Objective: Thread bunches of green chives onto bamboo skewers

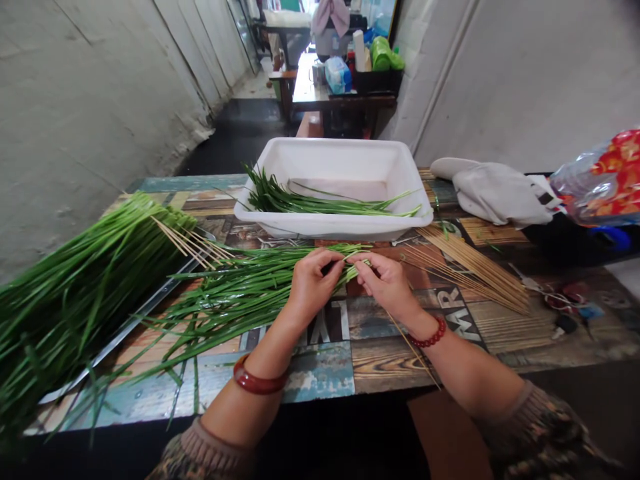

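Observation:
Both hands meet over the white root ends of a loose pile of garlic chives [250, 277] lying on the table. My left hand [316, 279] is closed in a pinch on a chive stalk near its pale end. My right hand [387, 285] is closed too, its fingertips touching those of the left. From under its palm a thin bamboo skewer [414, 350] slants down toward the table's front edge, in line with the pinched fingertips. The skewer's tip is hidden between the fingers.
A white plastic tub [335, 225] behind the hands holds some chives. A thick chive heap [85, 280] lies left on a metal-edged tray [135, 320], with several skewers [187, 240] across it. More skewers [480, 270], keys [565, 323] and a pale cap [500, 190] lie right.

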Motion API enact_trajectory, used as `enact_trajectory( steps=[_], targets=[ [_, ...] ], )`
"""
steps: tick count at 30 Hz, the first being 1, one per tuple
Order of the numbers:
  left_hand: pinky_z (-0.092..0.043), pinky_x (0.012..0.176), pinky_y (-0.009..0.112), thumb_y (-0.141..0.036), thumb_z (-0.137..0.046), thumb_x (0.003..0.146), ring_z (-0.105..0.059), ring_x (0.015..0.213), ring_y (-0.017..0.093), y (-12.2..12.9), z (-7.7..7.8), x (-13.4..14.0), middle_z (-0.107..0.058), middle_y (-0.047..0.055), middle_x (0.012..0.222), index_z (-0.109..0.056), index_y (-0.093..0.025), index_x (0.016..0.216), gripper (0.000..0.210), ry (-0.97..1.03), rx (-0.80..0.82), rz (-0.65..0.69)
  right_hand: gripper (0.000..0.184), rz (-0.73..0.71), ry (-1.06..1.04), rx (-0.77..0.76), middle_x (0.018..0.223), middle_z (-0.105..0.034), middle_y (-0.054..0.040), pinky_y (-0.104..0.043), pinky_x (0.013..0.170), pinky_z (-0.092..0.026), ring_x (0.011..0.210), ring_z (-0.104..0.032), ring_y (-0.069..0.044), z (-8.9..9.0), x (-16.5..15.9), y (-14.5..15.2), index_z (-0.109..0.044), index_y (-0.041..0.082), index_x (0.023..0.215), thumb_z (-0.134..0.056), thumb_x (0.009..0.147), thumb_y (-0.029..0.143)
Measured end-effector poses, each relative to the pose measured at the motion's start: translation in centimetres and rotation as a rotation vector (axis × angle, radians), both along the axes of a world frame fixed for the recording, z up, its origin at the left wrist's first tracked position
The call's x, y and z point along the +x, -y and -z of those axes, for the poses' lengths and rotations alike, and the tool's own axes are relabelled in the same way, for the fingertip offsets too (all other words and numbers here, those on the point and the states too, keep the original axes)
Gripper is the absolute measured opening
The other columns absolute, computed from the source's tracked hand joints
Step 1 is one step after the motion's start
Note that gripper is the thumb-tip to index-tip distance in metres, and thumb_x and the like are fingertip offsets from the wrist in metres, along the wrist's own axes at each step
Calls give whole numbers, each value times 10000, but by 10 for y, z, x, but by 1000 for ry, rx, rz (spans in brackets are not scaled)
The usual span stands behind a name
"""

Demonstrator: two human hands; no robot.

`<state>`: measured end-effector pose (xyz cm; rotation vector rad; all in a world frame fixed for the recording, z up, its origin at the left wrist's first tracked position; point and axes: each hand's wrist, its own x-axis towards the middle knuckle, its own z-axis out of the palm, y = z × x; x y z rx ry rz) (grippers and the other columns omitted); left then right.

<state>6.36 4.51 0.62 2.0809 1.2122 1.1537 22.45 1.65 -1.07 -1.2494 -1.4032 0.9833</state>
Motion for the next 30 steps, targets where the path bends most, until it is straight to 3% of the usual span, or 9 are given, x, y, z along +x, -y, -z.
enact_trajectory(
  steps=[7,30],
  targets=[
    [-501,717,247,-166,-606,827,-657,744,148,-2,4,2,-731,37,819,-715,-175,845,111,43,-70,7,282,12,-39,-43,571,-574,15,-194,401,-349,416,-453,-80,2,0,-1,-704,160,962,-552,870,380],
    [-474,674,247,-147,-585,832,-637,709,144,2,5,-2,-705,31,752,-710,-185,788,138,-1,65,65,284,6,-21,9,555,-564,23,-195,379,-330,400,-432,-77,5,-2,4,-697,167,898,-566,852,414]
  ],
)
